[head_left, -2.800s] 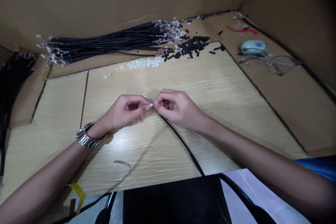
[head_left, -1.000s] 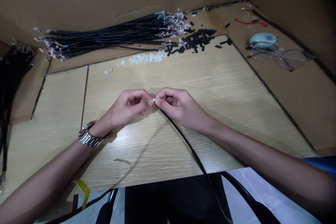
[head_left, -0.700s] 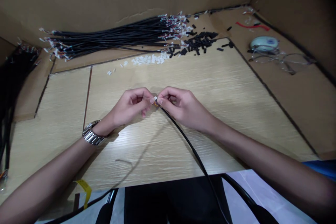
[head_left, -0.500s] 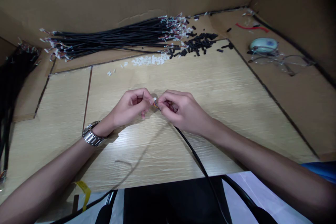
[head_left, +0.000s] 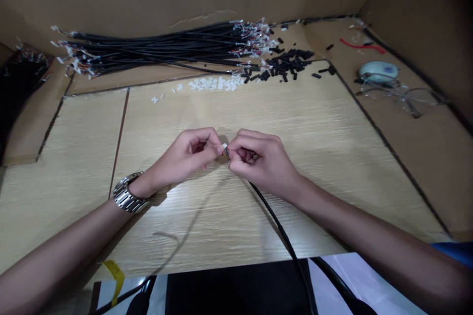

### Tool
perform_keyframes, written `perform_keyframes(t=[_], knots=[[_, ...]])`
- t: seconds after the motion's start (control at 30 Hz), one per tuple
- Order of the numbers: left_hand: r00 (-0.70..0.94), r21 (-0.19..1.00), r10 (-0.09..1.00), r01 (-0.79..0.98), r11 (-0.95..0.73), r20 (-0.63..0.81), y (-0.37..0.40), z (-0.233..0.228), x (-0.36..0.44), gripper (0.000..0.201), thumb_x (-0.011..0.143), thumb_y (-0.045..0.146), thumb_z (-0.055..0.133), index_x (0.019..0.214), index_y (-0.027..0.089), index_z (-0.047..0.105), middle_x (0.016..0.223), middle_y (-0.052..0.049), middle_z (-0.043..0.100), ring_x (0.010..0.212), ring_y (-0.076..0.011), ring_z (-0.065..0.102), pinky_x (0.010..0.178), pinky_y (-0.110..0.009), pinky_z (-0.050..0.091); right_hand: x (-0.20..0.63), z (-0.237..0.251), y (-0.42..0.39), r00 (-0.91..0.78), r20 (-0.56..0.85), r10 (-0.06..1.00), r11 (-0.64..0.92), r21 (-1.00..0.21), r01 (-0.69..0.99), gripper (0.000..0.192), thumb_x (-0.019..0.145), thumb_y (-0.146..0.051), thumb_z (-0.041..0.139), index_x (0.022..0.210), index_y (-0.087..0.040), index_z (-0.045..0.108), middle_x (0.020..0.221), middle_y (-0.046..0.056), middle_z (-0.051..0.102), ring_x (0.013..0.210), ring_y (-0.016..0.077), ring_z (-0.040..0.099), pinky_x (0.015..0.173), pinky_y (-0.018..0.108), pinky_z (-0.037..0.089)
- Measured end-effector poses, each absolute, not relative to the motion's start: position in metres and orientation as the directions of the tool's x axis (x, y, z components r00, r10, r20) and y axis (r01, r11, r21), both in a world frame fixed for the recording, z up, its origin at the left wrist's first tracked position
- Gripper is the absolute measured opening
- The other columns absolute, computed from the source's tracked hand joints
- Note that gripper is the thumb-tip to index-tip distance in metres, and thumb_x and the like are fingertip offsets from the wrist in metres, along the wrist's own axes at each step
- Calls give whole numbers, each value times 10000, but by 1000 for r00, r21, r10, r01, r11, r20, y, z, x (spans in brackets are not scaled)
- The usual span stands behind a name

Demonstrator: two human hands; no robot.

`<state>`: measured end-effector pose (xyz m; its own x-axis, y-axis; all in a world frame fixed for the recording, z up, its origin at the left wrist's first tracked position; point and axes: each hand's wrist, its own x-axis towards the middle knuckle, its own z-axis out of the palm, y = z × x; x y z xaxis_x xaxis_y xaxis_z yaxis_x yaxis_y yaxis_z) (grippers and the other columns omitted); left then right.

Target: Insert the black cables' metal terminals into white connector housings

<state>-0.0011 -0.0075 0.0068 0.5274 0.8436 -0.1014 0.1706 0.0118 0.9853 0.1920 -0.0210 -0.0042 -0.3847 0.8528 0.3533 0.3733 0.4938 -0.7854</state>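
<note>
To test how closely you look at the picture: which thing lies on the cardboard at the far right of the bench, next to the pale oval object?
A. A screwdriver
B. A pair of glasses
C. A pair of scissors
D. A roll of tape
B: a pair of glasses with thin wire frames lies on the cardboard beside the pale oval object; no scissors, tape roll or screwdriver shows there.

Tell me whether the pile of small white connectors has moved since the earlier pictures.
No. The white connector pile keeps its place beside the black sleeve pieces; only the camera shifted.
</note>
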Motion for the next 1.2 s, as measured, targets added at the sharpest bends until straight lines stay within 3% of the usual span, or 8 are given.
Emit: perform_keyframes(t=[0.5,0.87,1.2], knots=[[581,978,801,209,23,-143,-6,8,-5,223,900,357,628,804,156,615,688,17,533,589,-96,476,534,-206,369,192,-9,-21,-410,341,846,478,-827,297,154,724,-37,553,648,-171,556,616,-43,468,554,82,412,522,225,304],[551,972,818,230,40,-164,-7,9,-3,216,931,340,582,822,154,598,716,16,548,595,-89,492,547,-204,379,195,-10,-20,-457,437,775,610,-706,359,123,819,-92,556,728,-166,591,649,-27,476,549,81,405,527,228,316],[656,953,740,296,-68,-151,-7,13,-5,286,955,364,530,778,149,596,657,21,479,588,-100,409,533,-230,304,194,-6,-22,-438,460,773,623,-682,383,154,785,-71,543,680,-171,595,638,-13,508,551,88,438,517,231,331]])
